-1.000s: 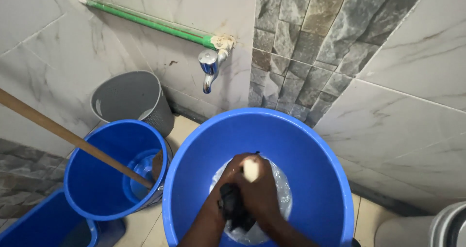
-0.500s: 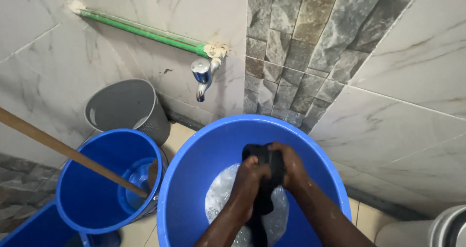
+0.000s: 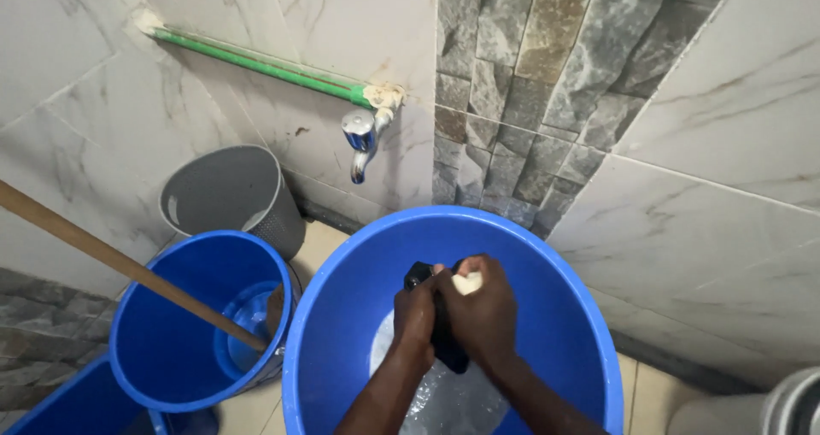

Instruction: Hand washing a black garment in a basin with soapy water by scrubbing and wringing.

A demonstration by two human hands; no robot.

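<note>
My two hands are clasped together over a large blue tub with soapy water at its bottom. My left hand grips a wet black cloth that hangs down between both hands. My right hand presses a pale bar of soap against the top of the cloth. The cloth is lifted above the water.
A smaller blue bucket with a wooden stick leaning in it stands to the left. A grey basket sits behind it. A metal tap on a green pipe juts from the marble wall. A blue container edge shows at bottom left.
My hands lifted the black cloth up out of the soapy water and drew together near the tub's far side, rubbing the soap on it.
</note>
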